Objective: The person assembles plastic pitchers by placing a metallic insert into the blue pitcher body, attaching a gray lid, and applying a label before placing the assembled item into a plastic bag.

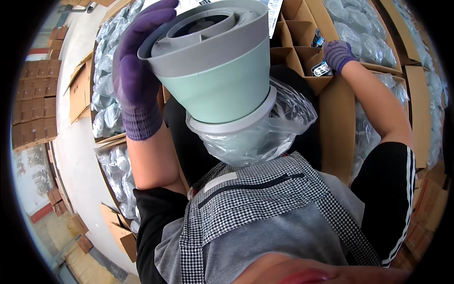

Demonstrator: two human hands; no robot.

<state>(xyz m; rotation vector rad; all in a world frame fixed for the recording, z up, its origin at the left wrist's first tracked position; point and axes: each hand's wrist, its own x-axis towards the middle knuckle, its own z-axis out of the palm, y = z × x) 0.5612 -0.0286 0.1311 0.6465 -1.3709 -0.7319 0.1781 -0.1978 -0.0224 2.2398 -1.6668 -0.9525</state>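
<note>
My left hand (137, 71), in a purple work glove, is wrapped round the left side and grey rim of a mint-green plastic pot (213, 78). A raised grey ring surrounds a dark opening in the pot's top. Directly below it, on my lap, sits a pale-rimmed vessel (227, 127) in a clear plastic bag (283, 123). My right hand (338, 54), also gloved, reaches to the edge of a divided cardboard box (300, 28). Its fingers are curled beside a small blue-and-white packet (318, 39); what they pinch is hidden. Another small packet (321, 69) lies in a compartment.
Cartons of plastic-wrapped pieces stand at left (106, 85) and right (364, 28). A white printed sheet (274, 14) shows behind the pot. An open carton flap (81, 90) juts over the pale floor (71, 156). Stacked brown boxes (35, 97) line the far left.
</note>
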